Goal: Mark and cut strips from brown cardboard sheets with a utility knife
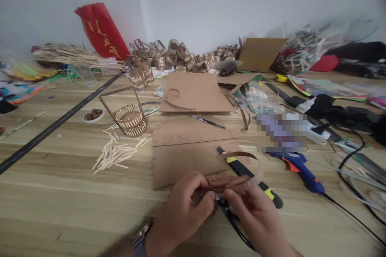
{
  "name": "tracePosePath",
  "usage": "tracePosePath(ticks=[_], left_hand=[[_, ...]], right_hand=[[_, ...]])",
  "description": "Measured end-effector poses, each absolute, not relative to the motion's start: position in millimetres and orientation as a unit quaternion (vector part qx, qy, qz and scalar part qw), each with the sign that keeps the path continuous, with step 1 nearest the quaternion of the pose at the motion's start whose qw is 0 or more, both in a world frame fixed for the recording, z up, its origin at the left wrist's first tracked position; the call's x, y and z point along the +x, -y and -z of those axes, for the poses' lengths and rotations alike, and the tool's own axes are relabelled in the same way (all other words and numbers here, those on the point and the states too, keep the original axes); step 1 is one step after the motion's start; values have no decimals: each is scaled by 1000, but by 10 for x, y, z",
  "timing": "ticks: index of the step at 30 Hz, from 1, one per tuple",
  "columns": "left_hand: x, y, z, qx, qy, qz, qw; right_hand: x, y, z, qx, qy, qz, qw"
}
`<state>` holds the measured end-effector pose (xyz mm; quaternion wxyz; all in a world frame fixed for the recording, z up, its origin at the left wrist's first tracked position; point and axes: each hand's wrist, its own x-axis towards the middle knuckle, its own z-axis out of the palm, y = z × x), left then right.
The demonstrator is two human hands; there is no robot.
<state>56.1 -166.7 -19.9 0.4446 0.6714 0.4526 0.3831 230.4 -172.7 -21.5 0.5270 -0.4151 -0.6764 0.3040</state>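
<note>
Low over the cardboard's near edge, my left hand (188,204), with a watch at its wrist, pinches the end of a narrow brown strip. My right hand (253,209) is closed around the same strip close by, its fingers slightly blurred. The strip's free part (241,154) curls up beyond the right hand. Partly hidden beneath both hands is a tool with black handles (235,227); its kind cannot be made out. A black and yellow utility knife (239,168) lies just past the right hand, on the cardboard sheet (177,164).
A small slatted basket (129,120) stands at left beside loose short sticks (113,154) and a bowl of brown balls (93,115). A blue glue gun (304,170) with its cord lies right. A pen (208,121) lies mid-table; many small baskets (181,54) crowd the back.
</note>
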Motion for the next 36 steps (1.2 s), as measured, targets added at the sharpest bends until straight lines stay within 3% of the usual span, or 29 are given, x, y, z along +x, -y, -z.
tracePosePath(ticks=[6, 12, 24, 30, 36], left_hand=[[545, 1687, 164, 721, -409, -403, 388], [539, 1701, 169, 743, -400, -410, 347], [550, 1665, 173, 714, -443, -396, 371], [556, 1687, 208, 728, -457, -370, 352], [528, 1650, 217, 709, -467, -382, 365]], right_hand=[[2334, 1751, 195, -397, 772, -78, 490], [2329, 1724, 143, -378, 804, -18, 460], [2353, 1727, 168, -392, 762, -78, 509], [2367, 1708, 193, -377, 780, -83, 493], [2349, 1713, 128, -369, 714, -256, 537]])
